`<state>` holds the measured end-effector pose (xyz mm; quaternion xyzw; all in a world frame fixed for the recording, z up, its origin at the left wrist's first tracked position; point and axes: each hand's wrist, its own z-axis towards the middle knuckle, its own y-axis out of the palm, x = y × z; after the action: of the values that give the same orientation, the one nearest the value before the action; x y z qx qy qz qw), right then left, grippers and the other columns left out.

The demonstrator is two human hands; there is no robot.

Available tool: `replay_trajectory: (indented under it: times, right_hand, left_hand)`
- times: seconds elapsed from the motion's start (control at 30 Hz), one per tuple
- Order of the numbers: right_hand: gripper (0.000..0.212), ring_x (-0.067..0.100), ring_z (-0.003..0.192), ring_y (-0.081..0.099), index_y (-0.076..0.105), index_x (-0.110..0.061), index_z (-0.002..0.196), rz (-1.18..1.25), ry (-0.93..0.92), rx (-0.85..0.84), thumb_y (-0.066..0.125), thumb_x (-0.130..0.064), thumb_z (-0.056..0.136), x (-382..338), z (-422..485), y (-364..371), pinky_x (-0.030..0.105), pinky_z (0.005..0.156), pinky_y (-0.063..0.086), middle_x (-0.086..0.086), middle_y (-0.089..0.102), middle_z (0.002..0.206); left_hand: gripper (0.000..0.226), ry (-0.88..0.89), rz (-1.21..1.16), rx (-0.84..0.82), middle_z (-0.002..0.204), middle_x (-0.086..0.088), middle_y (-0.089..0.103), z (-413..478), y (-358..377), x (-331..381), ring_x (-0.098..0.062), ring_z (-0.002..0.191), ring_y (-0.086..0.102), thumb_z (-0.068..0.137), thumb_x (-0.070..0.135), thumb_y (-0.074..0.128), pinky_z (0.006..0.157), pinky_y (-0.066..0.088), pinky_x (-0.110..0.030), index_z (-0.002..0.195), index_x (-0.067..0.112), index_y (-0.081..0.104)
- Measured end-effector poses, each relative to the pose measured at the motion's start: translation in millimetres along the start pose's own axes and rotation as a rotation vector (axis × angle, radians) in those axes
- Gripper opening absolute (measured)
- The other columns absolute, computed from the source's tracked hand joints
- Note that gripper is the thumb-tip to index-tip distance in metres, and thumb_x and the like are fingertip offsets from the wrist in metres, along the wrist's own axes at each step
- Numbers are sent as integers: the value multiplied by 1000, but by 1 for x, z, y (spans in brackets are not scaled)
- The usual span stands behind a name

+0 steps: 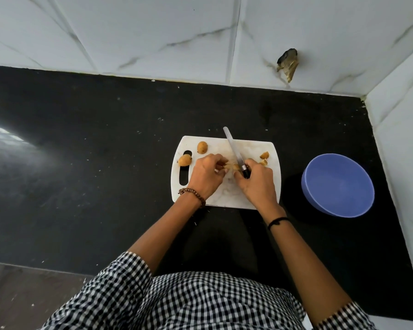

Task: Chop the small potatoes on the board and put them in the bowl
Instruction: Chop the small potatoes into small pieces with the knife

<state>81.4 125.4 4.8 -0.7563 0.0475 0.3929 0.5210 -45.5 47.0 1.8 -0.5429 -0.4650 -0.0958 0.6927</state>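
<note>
A white cutting board (227, 196) lies on the black counter. Two whole small potatoes sit near its handle slot: one (202, 147) at the far left, one (184, 160) beside the slot. Cut potato pieces (264, 155) lie at the board's far right. My left hand (206, 176) pinches a potato (231, 166) at the board's middle. My right hand (256, 183) grips a black-handled knife (234, 148), its blade pointing away from me and resting by that potato. The blue bowl (337, 185) stands right of the board, nothing visible in it.
White marble-tiled walls close the counter at the back and the right, right behind the bowl. A dark broken hole (287, 64) marks the back wall. The counter's front edge runs in front of my checked shirt.
</note>
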Motion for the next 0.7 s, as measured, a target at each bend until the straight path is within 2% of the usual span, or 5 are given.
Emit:
replay_trajectory:
  times: [0.17, 0.3, 0.43, 0.53, 0.7]
  right_hand:
    - [17, 7, 62, 55, 61, -16, 93, 18, -51, 16, 64, -33, 96, -6, 15, -4, 16, 53, 37, -7, 58, 71]
    - [18, 6, 64, 53, 59, -17, 91, 25, -28, -10, 66, -32, 95, -6, 23, -3, 15, 54, 36, -7, 57, 73]
    - [19, 4, 66, 55, 60, -17, 97, 83, -6, 12, 68, -35, 93, 0, 8, -13, 10, 55, 37, -6, 60, 77]
    - [19, 3, 72, 58, 61, -18, 106, 119, 20, 17, 66, -33, 94, 6, -13, -17, 9, 58, 41, -8, 61, 83]
    - [21, 3, 78, 61, 62, -20, 103, 206, 51, 28, 61, -40, 97, 13, -46, -18, 10, 62, 47, -9, 63, 85]
  left_hand:
    - [21, 35, -10, 12, 98, -5, 69, 1, 0, 1, -12, 86, 66, 81, 3, 70, 82, 55, -25, 102, 9, 72]
    - [25, 55, 7, -1, 95, -5, 67, 0, 3, 2, -12, 82, 66, 78, -1, 70, 79, 55, -24, 100, 11, 73]
    - [21, 58, -32, 4, 97, -7, 66, -5, 4, 1, -14, 81, 67, 81, 7, 73, 78, 55, -22, 102, 7, 72]
    - [22, 29, -84, 15, 99, -5, 66, -7, 4, 0, -12, 83, 67, 82, 11, 73, 79, 54, -15, 103, 6, 72]
    - [21, 69, -127, -17, 100, -2, 67, -14, 7, 6, -8, 85, 66, 78, 7, 75, 82, 50, -9, 99, 7, 74]
